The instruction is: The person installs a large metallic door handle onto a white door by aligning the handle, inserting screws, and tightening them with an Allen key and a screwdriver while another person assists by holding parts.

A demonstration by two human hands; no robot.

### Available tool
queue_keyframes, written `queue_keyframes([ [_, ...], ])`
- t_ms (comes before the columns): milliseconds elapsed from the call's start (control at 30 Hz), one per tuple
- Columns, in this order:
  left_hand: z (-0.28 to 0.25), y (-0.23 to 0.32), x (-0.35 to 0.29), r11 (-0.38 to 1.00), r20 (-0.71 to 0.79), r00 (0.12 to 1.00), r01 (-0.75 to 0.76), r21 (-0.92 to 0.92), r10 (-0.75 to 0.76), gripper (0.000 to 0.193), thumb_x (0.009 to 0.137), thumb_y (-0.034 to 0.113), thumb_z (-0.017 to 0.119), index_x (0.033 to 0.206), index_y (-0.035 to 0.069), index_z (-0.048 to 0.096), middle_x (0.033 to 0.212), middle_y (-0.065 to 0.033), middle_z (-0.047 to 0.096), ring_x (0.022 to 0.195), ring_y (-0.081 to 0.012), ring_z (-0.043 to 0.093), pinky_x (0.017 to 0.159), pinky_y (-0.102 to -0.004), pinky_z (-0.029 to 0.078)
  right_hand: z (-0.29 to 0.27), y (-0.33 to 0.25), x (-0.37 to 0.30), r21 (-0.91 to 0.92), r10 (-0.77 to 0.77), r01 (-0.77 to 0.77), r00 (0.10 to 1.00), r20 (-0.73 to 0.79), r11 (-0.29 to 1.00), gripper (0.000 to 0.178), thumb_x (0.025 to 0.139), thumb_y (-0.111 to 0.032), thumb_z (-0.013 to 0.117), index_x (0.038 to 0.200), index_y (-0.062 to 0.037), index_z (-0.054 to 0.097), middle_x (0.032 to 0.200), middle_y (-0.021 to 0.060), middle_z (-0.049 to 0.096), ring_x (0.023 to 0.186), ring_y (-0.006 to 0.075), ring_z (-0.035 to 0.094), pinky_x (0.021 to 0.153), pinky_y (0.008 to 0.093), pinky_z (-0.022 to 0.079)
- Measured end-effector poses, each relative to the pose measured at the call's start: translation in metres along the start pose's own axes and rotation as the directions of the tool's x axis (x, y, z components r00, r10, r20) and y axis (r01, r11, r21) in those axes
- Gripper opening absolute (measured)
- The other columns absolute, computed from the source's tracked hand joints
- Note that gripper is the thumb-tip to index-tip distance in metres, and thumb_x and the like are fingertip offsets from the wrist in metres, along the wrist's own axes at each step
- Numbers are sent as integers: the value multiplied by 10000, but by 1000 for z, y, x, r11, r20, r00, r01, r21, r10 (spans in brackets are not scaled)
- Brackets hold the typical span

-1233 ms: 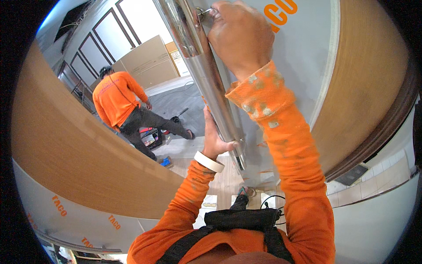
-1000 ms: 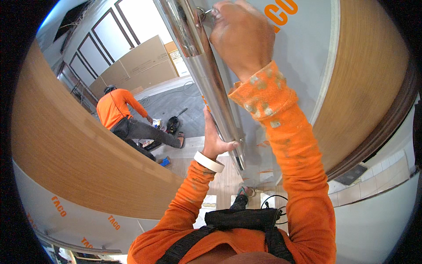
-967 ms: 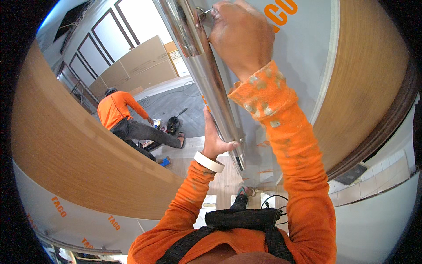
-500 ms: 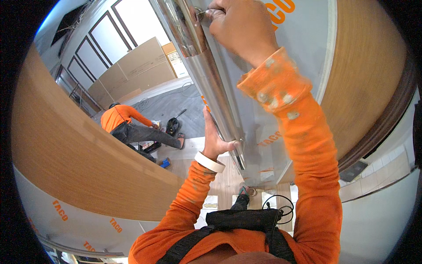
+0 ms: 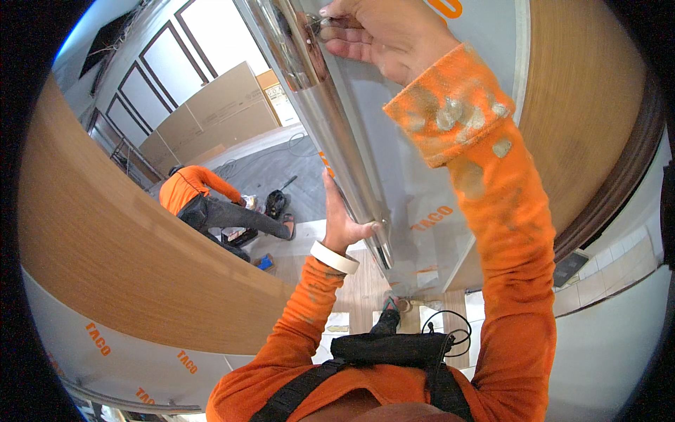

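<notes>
A long polished steel pull handle (image 5: pixel 330 119) runs up along a door covered in grey protective film (image 5: pixel 492 28). My left hand (image 5: pixel 341 218) wraps around the lower part of the handle from the left, thumb near its bottom end. My right hand (image 5: pixel 394 39) is raised at the upper part of the handle, with its fingers pinched on a small metal tool (image 5: pixel 320 22) pressed against the bar. Both arms wear orange sleeves, and the right cuff is spotted with dried smears.
A wide wood-grain panel (image 5: pixel 119 260) fills the left side. Beyond it a co-worker in orange (image 5: pixel 193 197) crouches on the floor among small tools. A black pouch (image 5: pixel 390 348) hangs at my waist, and a black cable (image 5: pixel 443 323) lies on the floor below.
My right hand has risen slightly along the handle. The co-worker has gone from standing bent over to crouching low on the floor. My left hand keeps its grip.
</notes>
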State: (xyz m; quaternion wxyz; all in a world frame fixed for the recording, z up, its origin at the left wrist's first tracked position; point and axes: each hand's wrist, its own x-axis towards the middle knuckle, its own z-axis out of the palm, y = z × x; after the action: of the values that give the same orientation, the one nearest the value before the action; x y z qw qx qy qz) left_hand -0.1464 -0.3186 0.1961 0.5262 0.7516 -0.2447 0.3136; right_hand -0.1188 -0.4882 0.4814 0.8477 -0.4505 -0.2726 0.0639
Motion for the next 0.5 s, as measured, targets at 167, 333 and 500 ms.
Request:
queue_keyframes([
  [167,-2,10,3,999,35,999,-9,39,8,1376,462,628,775,1397,-75,50,1363,-228,320,1256,-335,354,1042,-405,273,2,-11,-28,-448,-145,137,989,16,884,116,822,-59,517,755,13,578,613,47,544,462,130,493,412,234,412],
  [333,-2,-4,-5,997,33,999,-37,63,35,1422,460,596,794,1401,-85,-27,1409,-239,253,1299,-339,294,1071,-398,223,-11,-10,-22,-445,-283,268,959,33,854,158,802,-77,544,766,65,603,621,65,570,471,119,509,408,257,413],
  [500,1,-3,-4,1000,46,999,-9,-2,9,1416,466,587,792,1399,-88,-32,1414,-244,241,1308,-343,280,1076,-399,215,-26,-9,-22,-709,-460,377,884,83,596,189,802,-94,560,780,84,620,704,151,640,575,212,600,524,343,477],
])
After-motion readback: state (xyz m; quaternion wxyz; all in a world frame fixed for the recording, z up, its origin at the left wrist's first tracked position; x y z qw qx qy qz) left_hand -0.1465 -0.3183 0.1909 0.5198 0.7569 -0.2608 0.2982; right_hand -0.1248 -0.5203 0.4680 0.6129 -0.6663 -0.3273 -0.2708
